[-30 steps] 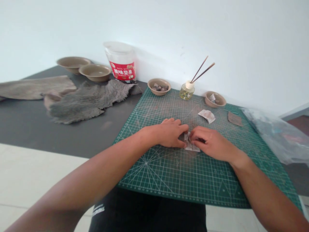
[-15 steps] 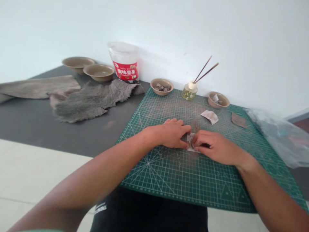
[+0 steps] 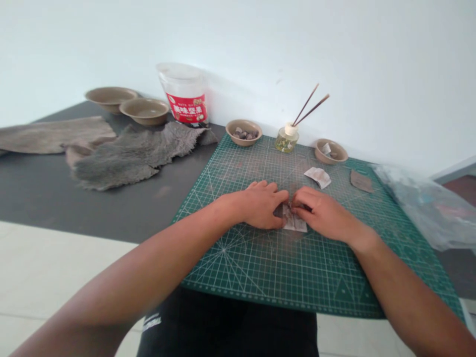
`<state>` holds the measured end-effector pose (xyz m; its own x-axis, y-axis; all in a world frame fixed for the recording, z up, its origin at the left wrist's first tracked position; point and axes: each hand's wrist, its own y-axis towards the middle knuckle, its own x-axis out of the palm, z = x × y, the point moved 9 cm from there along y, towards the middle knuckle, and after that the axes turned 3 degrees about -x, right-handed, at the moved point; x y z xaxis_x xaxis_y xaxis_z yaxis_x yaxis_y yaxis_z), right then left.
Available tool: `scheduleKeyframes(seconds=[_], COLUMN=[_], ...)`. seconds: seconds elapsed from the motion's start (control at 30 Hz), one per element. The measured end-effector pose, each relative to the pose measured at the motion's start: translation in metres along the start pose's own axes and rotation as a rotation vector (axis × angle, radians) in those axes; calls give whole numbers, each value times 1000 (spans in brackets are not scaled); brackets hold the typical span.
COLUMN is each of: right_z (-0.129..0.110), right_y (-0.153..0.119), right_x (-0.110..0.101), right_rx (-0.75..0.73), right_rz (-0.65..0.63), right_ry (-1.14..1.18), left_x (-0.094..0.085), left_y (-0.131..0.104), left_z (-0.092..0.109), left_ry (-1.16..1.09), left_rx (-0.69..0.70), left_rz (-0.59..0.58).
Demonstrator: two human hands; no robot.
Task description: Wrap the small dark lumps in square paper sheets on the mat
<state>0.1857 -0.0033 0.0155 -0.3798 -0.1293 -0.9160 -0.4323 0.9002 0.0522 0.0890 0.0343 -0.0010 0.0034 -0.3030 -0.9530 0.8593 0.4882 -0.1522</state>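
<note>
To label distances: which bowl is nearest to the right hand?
The bowl right of the stick bottle, with a pale piece inside; the other three bowls stand farther left.

One small piece of material [image 3: 296,224], whitish with grey-brown mottling over its upper part, lies roughly flat on the green gridded cutting mat [image 3: 260,267], its near edge fairly straight. The fingers of the left hand [image 3: 262,206] touch its left side, and those of the right hand [image 3: 323,214] cover part of its upper right. Near right corner uncovered; full outline and exact material not determinable
</note>
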Motion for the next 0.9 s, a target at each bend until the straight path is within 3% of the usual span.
scheduleKeyframes(seconds=[0.1,0.2,0.27,0.4,0.57,0.73,0.9], right_z=[5,-8,-11,6,-9,-3,-8], right_y=[-5,-11,-9,-8,-12,-3,-9], right_x=[-1,10,11,-1,14,1,8], right_rx=[15,-70,-82,31,-60,24,-62], right_rz=[-58,-167,-128,-7,-179,-23,-144], right_ry=[-32,48,37,-69,86,-42,24], left_x=[0,0,-1,-2,-2,-1,-1], left_y=[0,-1,-1,0,-1,0,0], left_z=[0,1,1,-1,1,-1,0], left_ry=[-10,-9,-11,-24,-22,-15,-20], left_rx=[-3,12,15,-4,17,5,15], left_rz=[-8,-7,0,1,-20,1,-8])
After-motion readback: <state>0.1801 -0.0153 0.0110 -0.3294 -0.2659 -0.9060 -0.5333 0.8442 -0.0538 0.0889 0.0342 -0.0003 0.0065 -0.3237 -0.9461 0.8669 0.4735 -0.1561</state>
